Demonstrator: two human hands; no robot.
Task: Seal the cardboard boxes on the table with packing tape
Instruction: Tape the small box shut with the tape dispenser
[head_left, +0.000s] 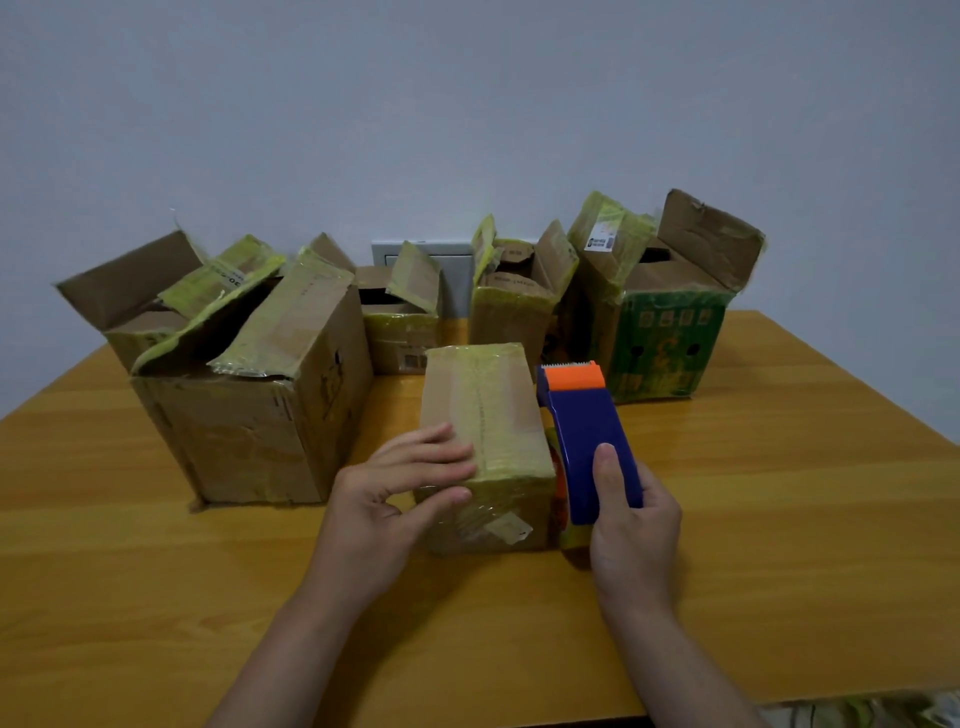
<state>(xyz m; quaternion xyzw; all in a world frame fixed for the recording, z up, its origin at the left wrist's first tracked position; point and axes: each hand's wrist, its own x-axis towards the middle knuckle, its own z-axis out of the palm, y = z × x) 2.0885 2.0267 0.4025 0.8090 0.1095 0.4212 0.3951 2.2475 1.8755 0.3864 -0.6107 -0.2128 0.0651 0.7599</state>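
Evidently early in the job: roughly one box of six dealt with, judging by the flaps.

Nearest, mid-table (156, 571): small box (485, 415), flaps down, glossy yellowish tape along the top seam and over the near end. Looks sealed, or nearly so.

Left hand (400, 488) laid on its near top corner, fingers straight and close together on the top, thumb pressing the front face; probably smoothing tape down.

Right hand (631, 525) clamped round the blue tape dispenser (589, 441), thumb flat along its back, other fingers curled underneath. Orange blade end pointing away. Dispenser just beside the box's right side, perhaps touching. No telling of any strip linking roll to box.

Left to do, by appearance, five boxes along the back:
- large box (260, 415) at left, flaps half folded yet gaping
- open box (130, 301) behind it
- little box (400, 332) and middle box (514, 306) by the wall, flaps up
- green printed box (670, 343) at right, flaps upright

Old torn tape on most, no closed top among them.
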